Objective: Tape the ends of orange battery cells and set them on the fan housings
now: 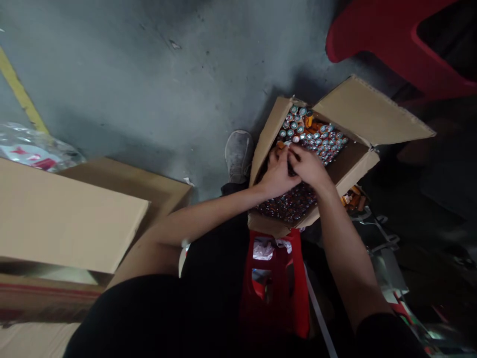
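An open cardboard box [350, 171] rests on a red plastic stool [276, 283] in front of me. It is packed with many small upright cylinders with silver-blue and orange tops [316, 134]. My left hand [276, 171] and my right hand [307, 166] are side by side inside the box, over the middle of the cylinders. The fingers of both hands are curled and pressed together on the cylinders; what exactly they pinch is hidden.
A large cardboard box with raised flaps [70, 219] stands at my left, with a clear plastic bag [35, 149] behind it. My grey shoe [238, 154] rests on the concrete floor. A red plastic chair [402, 44] stands at the top right. Dark clutter lies at the right.
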Tool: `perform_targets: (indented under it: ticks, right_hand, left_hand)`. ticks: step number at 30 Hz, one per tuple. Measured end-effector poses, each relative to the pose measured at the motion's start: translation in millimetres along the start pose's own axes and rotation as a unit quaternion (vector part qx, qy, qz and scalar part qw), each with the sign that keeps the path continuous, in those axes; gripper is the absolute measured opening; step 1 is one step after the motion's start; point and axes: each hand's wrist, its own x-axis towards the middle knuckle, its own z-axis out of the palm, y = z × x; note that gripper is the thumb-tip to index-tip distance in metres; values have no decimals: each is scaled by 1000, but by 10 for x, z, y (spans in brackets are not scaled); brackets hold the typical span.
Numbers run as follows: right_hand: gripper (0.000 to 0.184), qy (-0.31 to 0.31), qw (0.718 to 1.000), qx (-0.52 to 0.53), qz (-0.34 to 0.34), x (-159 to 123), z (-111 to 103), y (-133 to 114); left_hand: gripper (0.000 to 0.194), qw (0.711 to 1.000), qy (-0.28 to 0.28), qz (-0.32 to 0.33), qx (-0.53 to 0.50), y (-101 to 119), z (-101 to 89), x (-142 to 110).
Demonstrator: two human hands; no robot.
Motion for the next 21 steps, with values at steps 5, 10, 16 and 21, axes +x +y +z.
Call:
perform_targets:
  ticks: [5,10,16,21]
  right_hand:
    - [51,33,988,138,56,-131,-40,178]
    - [63,9,991,119,53,-90,-12,146]
    - [60,-11,980,179,92,-123,-3,214]
    - [53,40,983,145,104,-131,125,75]
  left_hand:
    - [96,999,22,20,-15,-1,57,56]
    - [93,999,15,-13,-41,-162,24,101]
    - [85,998,1,-3,-67,-163,29,92]
    - [84,989,24,-53,-134,-112,35,93]
